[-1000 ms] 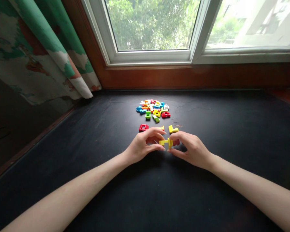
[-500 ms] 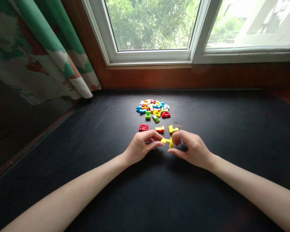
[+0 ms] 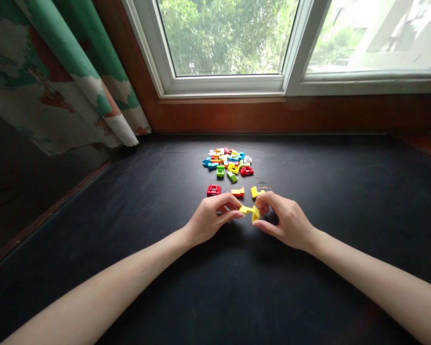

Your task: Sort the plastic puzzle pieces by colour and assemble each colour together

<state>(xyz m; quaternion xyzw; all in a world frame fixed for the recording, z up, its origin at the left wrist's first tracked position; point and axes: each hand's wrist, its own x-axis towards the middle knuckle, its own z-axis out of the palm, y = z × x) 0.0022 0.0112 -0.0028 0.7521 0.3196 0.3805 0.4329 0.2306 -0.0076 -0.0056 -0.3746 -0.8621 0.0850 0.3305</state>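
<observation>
My left hand (image 3: 213,218) and my right hand (image 3: 287,223) meet over a yellow plastic building piece (image 3: 249,210) just above the black surface. Its left end sits at my left fingertips, and my right thumb and index finger pinch its angled right end. A small yellow block (image 3: 256,192) lies just beyond my right fingers. A yellow-and-red block (image 3: 237,192) and a red square frame block (image 3: 213,190) lie just beyond my left hand.
A heap of several multicoloured plastic blocks (image 3: 228,163) lies farther out on the black sill surface (image 3: 309,287). Behind it rise a wooden window frame (image 3: 273,115) and a window (image 3: 226,43). A green-patterned curtain (image 3: 75,81) hangs at the left.
My left hand has drawn back a little, uncovering the yellow-and-red block. The yellow piece has shifted slightly right and turned a little between my fingers.
</observation>
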